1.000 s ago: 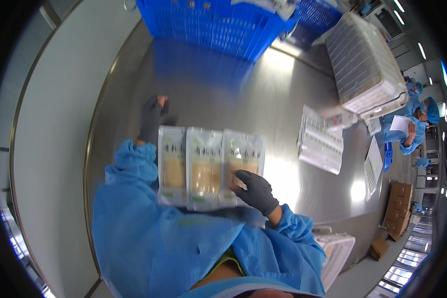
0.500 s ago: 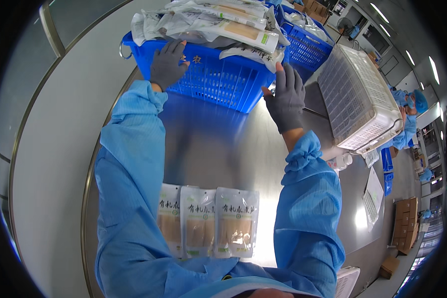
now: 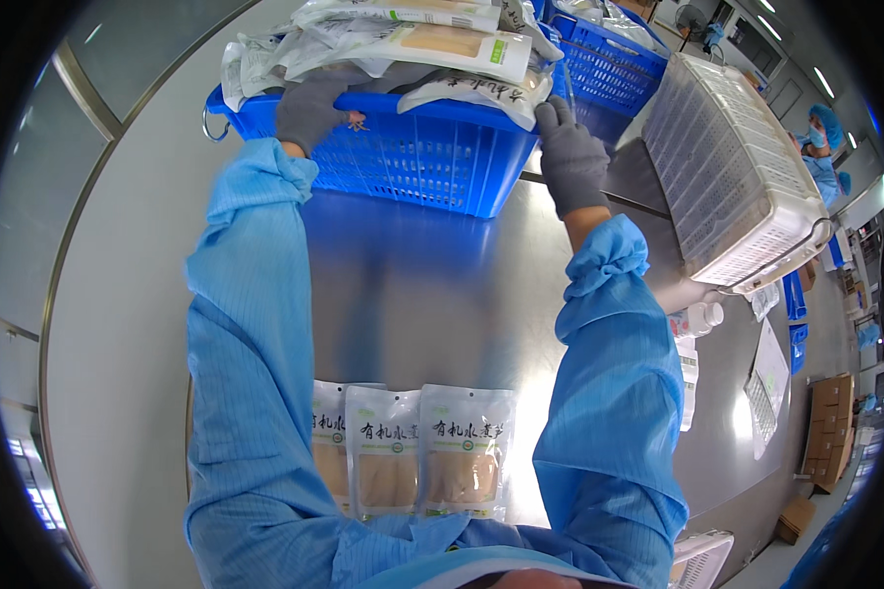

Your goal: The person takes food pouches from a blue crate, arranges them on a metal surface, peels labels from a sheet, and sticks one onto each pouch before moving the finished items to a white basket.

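Observation:
A blue perforated plastic basket (image 3: 413,162) stands at the far side of the metal table, heaped with clear and white sealed food pouches (image 3: 452,47). My left hand (image 3: 309,116), in a grey glove with bare fingertips, is at the basket's near rim. Its fingers reach in under a pouch and are mostly hidden. At the basket's right near corner is my right hand (image 3: 574,162), in a matching glove, fingers stretched up beside the end of a drooping pouch (image 3: 481,96). Close to my body, several pouches with pale contents (image 3: 467,452) lie in a row, partly overlapping.
A second blue basket (image 3: 609,64) stands behind on the right. Beside it a white crate (image 3: 737,167) rests on its side. A white bottle (image 3: 697,319) and a sheet of paper (image 3: 768,383) lie right of my arm. Another person (image 3: 820,147) is further off.
My left hand has gone from the front rim in under a pouch. My right hand has come against the basket's right corner. The view has shifted slightly.

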{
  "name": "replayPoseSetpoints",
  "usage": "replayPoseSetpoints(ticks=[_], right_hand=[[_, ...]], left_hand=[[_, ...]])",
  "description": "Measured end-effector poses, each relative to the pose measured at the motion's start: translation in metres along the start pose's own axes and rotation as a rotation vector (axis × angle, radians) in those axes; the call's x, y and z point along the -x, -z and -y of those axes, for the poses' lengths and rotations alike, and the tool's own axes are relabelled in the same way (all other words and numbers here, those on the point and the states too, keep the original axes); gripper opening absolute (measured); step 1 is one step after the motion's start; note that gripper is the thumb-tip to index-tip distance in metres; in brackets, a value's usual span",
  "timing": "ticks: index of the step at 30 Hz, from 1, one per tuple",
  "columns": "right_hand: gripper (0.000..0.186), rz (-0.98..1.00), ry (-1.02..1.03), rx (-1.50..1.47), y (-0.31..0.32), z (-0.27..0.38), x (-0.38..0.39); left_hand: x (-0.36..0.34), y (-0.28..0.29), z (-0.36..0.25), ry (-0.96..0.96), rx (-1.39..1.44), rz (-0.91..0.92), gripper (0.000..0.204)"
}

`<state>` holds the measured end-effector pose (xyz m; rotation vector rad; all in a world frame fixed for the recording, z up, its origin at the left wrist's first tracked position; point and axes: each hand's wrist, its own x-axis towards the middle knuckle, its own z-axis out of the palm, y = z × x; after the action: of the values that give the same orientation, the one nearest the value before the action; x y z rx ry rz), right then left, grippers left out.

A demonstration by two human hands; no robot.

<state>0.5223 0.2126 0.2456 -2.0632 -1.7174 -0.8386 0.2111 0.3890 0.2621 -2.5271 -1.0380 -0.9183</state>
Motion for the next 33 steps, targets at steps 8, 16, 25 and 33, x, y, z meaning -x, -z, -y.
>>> replayPoseSetpoints(ticks=[8,16,25,33], right_hand=[[0.031,-0.04,-0.128,-0.417,-0.033,-0.059,-0.001],[0.028,-0.099,0.087,-0.256,0.008,-0.091,0.034],[0.074,-0.081,0.185,-0.703,0.156,-0.045,0.033],[0.087,-0.201,0.454,-0.131,0.127,0.055,-0.025]], left_hand=[[0.021,0.018,-0.064,-0.009,-0.037,-0.065,0.044],[0.064,0.064,-0.141,0.076,-0.091,0.145,0.064],[0.108,0.087,-0.17,-0.04,0.023,-0.064,0.06],[0.143,0.105,-0.18,-0.195,0.339,-0.357,0.038]])
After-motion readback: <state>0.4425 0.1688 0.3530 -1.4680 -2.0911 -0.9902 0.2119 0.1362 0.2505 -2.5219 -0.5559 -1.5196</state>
